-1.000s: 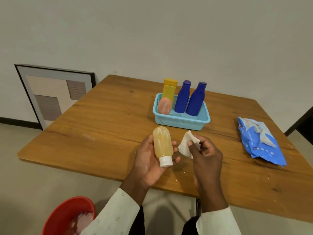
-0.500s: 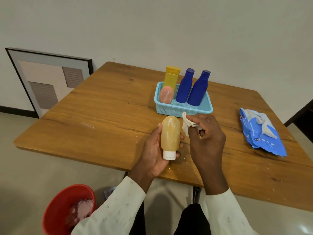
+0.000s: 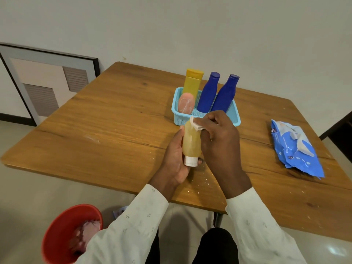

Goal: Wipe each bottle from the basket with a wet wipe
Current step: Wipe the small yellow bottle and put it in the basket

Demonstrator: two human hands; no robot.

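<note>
Nearest, down by the left sleeve, a round red plastic bucket [image 3: 57,237] sits on the floor with pale crumpled material inside, probably used wipes, though it is too blurred to be sure. Above it the left hand [image 3: 176,161] grips a translucent amber plastic bottle with a white cap [image 3: 191,142], thumb along its left side and fingers curled behind; the bottle is held over the wooden table [image 3: 106,134] with its cap pointing toward the person and its rounded base away. The body looks cloudy yellow-orange, with a faint sheen. Touching the bottle's far end, the right hand [image 3: 219,138] pinches a small folded white wet wipe [image 3: 197,124] between thumb and fingertips and presses it against the bottle, so the two hands sit close together around it. Just beyond the right hand stands a light blue perforated plastic basket [image 3: 235,116] holding a pink translucent bottle [image 3: 185,104], a tall yellow bottle [image 3: 192,80] and two dark blue bottles [image 3: 208,92], all upright or leaning. Well to the right of the right hand lies a blue soft pack of wet wipes [image 3: 297,149] on the table.
</note>
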